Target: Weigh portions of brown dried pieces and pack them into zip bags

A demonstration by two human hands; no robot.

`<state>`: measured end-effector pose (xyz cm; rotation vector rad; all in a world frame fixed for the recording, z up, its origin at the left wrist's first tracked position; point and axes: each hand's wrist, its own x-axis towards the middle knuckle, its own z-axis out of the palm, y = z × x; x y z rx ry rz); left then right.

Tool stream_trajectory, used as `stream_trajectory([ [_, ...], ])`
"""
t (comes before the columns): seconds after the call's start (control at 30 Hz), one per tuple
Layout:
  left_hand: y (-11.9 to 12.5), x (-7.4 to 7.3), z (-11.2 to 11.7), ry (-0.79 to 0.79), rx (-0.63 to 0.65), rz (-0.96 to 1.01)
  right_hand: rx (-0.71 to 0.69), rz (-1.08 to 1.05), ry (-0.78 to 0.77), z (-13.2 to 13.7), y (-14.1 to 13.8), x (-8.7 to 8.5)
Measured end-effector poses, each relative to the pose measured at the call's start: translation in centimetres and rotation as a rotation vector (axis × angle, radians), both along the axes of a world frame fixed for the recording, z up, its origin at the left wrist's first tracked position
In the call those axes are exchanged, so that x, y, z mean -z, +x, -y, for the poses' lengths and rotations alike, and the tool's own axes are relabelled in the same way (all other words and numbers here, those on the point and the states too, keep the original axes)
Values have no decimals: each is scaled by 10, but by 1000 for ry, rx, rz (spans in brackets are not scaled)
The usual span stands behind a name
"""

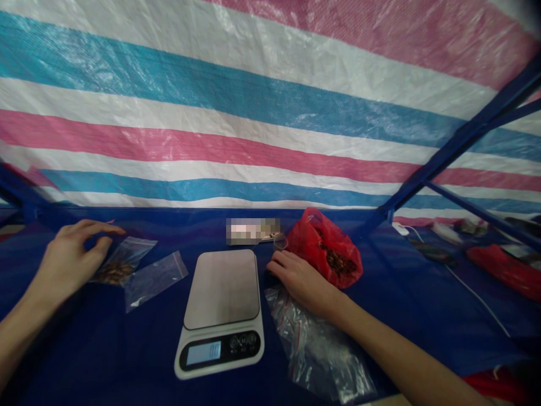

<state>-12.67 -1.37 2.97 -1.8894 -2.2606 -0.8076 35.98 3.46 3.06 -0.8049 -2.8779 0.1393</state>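
My left hand (74,254) hovers with curled fingers at the edge of a small zip bag (114,268) holding brown seeds or nuts. Beside that bag lies a flat clear zip bag (154,280) with nothing visible inside. My right hand (300,279) rests palm down between a digital kitchen scale (222,290) and a red plastic bag (329,248) with dark brown pieces inside. Its fingertips are close to a small clear cup (280,242). A crumpled clear bag (316,349) lies under my right wrist. The scale's display (204,353) is lit, but its digits are unreadable.
All of this lies on a dark blue sheet (84,349). A blurred label (252,231) sits behind the scale. A striped tarp (270,101) and blue metal frame (460,138) stand beyond. To the right lie a white cable (473,299) and red cloth (507,270).
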Motion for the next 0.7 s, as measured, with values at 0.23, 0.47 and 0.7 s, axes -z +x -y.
stream_trajectory([
  [0.23, 3, -2, 1, 16, -7, -21, 41, -47, 33, -2, -2, 10],
  [0.47, 4, -1, 0, 33, 15, -26, 79, 35, 16, 2, -4, 0],
  [0.7, 3, 2, 0, -9, -11, -13, 81, 93, 66, 5, -5, 0],
])
